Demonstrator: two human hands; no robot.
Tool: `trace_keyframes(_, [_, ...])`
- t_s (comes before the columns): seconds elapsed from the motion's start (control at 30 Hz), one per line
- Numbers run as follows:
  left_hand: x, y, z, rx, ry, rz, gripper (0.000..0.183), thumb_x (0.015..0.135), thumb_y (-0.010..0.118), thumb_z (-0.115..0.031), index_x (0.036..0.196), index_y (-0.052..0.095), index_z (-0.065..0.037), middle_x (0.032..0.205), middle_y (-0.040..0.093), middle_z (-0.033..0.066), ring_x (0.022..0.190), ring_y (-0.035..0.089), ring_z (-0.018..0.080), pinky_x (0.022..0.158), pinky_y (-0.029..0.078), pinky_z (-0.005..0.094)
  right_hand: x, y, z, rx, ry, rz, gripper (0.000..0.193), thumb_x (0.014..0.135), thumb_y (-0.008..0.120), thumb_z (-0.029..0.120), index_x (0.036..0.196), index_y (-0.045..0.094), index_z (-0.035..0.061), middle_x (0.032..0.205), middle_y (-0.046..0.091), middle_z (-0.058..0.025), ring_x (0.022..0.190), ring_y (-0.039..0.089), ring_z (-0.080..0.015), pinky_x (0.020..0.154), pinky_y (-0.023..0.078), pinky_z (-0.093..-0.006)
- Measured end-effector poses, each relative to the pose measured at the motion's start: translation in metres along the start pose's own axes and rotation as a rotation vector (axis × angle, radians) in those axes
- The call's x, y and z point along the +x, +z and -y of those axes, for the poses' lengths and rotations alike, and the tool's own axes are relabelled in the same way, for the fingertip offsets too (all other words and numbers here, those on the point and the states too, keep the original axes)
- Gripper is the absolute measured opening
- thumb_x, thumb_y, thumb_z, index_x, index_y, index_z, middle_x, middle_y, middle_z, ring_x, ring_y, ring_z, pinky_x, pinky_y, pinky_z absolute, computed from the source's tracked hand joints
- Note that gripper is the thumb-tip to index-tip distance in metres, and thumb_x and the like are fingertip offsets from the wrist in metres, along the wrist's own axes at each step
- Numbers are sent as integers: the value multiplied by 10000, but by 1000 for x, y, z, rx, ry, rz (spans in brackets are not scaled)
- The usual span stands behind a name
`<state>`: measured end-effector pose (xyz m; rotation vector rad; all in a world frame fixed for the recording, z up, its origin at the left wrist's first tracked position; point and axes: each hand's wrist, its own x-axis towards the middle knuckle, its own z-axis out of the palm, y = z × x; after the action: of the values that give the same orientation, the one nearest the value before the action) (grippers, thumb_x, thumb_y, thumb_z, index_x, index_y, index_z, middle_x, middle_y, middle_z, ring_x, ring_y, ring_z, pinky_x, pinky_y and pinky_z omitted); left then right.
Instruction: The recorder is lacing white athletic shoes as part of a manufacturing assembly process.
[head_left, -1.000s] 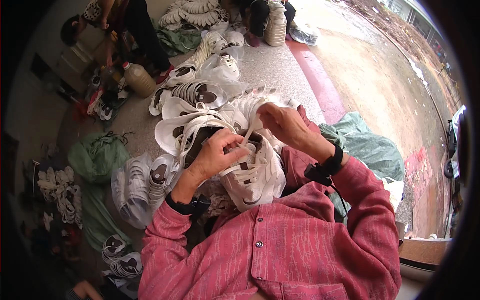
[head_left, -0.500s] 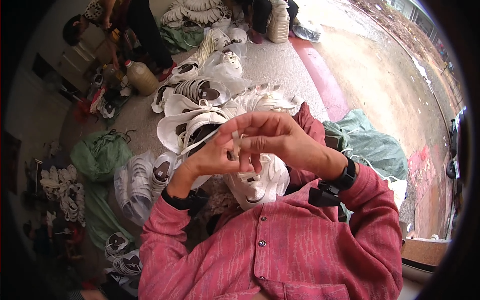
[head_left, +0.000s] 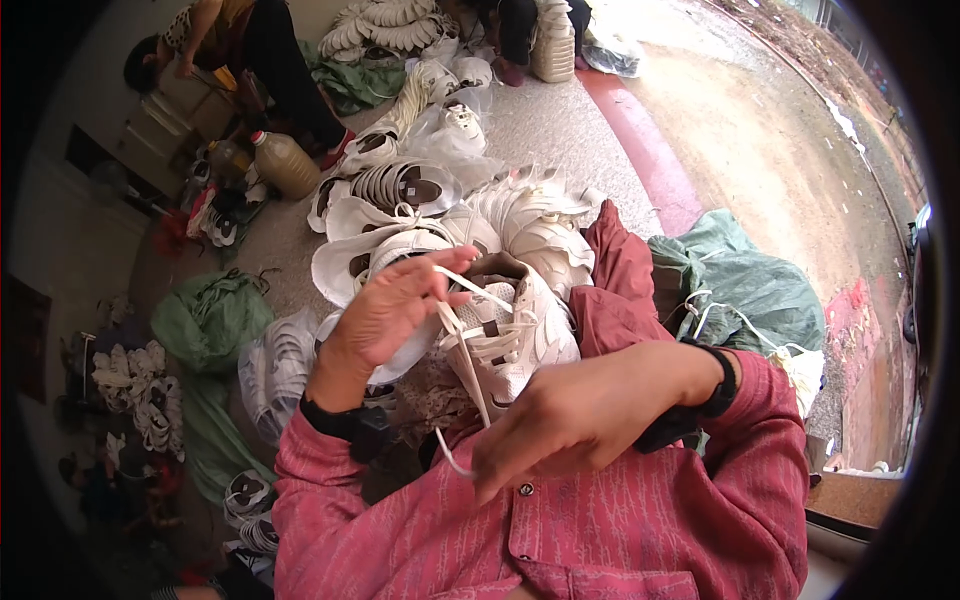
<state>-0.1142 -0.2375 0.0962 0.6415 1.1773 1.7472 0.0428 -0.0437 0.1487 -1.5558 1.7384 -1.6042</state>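
The left hand (head_left: 395,312) has its fingers half-stretched and loosely parted, thumb a little away from the index finger, with a white lace (head_left: 468,365) passing across the fingers; whether they pinch it or merely let it run over them can't be made out. The right hand (head_left: 580,415) is lower, in front of the shirt, back of the hand upward and fingers bent down together, gripping the same lace (the fingertips themselves are hidden), and a loose tip curves out beside them. Between the two hands the lace runs nearly straight.

Just beyond the hands is the white shoe (head_left: 540,325), toe toward the person, its collar facing away and the lace coming from its eyelets; neither hand seems to press on it. Behind it lies a fanned row of white shoe parts (head_left: 545,230), with more white shoes (head_left: 385,245) to the left. A green sack (head_left: 750,285) sits on the right, a green bag (head_left: 210,318) on the left. Farther off, a person (head_left: 275,75) bends near a capped jug (head_left: 285,165).
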Motion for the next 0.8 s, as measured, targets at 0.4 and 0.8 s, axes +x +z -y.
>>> trace_keyframes(0.4, [-105, -31, -20, 675, -178, -483, 164, 931, 637, -152, 916, 691, 2, 781, 676, 32, 719, 611, 74, 624, 460, 206, -106, -57, -70, -142, 262, -1553, 229, 958, 593, 114, 1143, 658, -5, 1082, 701, -90, 904, 631, -94, 753, 487, -216])
trace_keyframes(0.8, [-148, -37, 15, 635, -119, -782, 158, 922, 641, -150, 949, 703, -7, 811, 706, 54, 652, 625, 72, 518, 398, 182, -136, -30, -96, 444, 174, -1914, 525, 924, 610, 53, 1361, 335, -46, 1197, 611, -225, 1046, 637, -314, 958, 509, -408])
